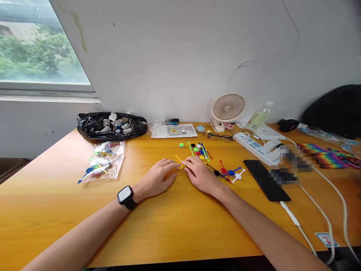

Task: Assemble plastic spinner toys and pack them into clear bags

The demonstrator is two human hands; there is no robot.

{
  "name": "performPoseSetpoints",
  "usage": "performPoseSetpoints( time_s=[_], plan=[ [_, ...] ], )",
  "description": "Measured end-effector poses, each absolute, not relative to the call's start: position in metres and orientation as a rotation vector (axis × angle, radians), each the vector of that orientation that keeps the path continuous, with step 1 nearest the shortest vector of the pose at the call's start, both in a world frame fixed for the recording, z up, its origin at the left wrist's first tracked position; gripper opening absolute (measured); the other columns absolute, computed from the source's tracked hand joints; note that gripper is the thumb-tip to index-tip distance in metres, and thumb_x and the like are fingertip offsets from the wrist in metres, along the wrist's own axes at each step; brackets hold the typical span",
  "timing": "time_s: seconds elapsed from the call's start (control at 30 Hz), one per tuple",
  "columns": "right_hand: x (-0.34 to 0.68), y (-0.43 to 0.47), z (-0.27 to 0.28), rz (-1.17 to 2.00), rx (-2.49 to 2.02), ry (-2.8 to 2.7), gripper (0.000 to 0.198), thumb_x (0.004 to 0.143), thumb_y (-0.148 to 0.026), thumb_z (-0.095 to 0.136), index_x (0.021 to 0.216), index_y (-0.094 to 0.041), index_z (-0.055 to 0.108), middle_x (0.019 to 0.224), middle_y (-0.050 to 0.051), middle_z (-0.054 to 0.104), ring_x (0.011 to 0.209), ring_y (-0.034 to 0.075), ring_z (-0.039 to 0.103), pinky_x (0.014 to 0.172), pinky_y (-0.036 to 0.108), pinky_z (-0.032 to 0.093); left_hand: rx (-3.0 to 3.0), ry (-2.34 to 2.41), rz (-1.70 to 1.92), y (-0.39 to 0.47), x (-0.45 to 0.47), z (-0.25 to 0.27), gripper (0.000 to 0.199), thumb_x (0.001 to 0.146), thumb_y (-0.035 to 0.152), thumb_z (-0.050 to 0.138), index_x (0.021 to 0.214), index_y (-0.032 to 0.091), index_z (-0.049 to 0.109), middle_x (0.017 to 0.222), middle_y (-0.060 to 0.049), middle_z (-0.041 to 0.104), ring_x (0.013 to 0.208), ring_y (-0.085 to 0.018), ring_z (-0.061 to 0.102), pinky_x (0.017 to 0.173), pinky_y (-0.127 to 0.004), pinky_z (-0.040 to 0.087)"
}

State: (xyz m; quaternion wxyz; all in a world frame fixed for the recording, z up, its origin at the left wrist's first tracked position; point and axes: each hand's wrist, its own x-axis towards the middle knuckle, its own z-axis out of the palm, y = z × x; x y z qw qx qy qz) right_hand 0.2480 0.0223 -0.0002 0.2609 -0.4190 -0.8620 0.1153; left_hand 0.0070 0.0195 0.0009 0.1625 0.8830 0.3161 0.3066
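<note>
A slim yellow arrow (177, 158) slants over the table (158, 233) between left hand (156, 177) and right hand (200, 176), a round yellow piece (181, 167) by its near end; whether fingertips pinch either, I cannot tell. The bottle (266, 110) bears a pale-green label (256, 119), its lettering illegible.

1. Tabletop (158, 229): wood-grained, smooth, with a glossy sheen.
2. Yellow arrow (177, 158) and coloured spinners (231, 173): smooth plastic.
3. Clear pouch (115, 172): thin, shiny, wrinkled plastic film.
4. Black bag (89, 128): crinkled plastic, strongly glossy.
5. Fan (228, 107): matt plastic with a ribbed grille.
6. Bottle (257, 119): transparent, smooth plastic.
7. Power strip (254, 149): smooth white plastic.
8. Phone (265, 180): smooth, dark, glass-like face.
9. Wall (158, 56): matt, stained in places.
</note>
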Motion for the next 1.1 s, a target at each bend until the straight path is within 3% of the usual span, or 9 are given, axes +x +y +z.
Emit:
performPoseSetpoints(
  time_s=[0.37,0.73,0.93,1.1],
  plan=[
    [0.2492,0.0286,-0.0038,0.421,-1.166,-2.252,0.014,0.102,-0.013,0.057,0.096,-0.019,0.068,0.1,0.006,0.066,0.097,0.021,0.061,0.092,0.036,0.048,2.476,0.82,0.928,0.019,0.0068,0.0012,0.028,0.103,0.02,0.056,0.126,0.026,0.07,0.118,-0.006,0.074,0.107,-0.022,0.066,0.098,-0.039,0.054],
    [0.2435,0.0213,-0.0011,0.488,-1.099,-2.287,0.019,0.102,-0.016,0.06,0.116,-0.023,0.07,0.106,0.006,0.067,0.103,0.022,0.06,0.092,0.036,0.047,2.512,0.97,0.94,0.0227,0.0078,-0.0014,0.025,0.1,0.024,0.063,0.124,0.024,0.069,0.121,-0.008,0.072,0.112,-0.026,0.064,0.101,-0.043,0.052],
    [0.243,0.0201,0.0012,0.509,-1.03,-2.323,0.01,0.102,-0.016,0.059,0.102,-0.021,0.067,0.103,0.006,0.067,0.1,0.021,0.06,0.088,0.034,0.047,2.505,0.839,0.872,0.0202,0.0079,-0.002,0.018,0.1,0.029,0.066,0.116,0.026,0.074,0.105,-0.006,0.076,0.097,-0.022,0.068,0.089,-0.037,0.054],
    [0.2447,0.0208,0.0037,0.509,-1.061,-2.274,0.011,0.103,-0.015,0.054,0.1,-0.021,0.062,0.097,0.005,0.067,0.091,0.02,0.06,0.082,0.033,0.046,2.481,0.873,0.978,0.0182,0.0073,0.0044,0.03,0.095,0.036,0.074,0.124,0.027,0.072,0.117,-0.007,0.072,0.106,-0.024,0.065,0.096,-0.04,0.054]
  ],
)
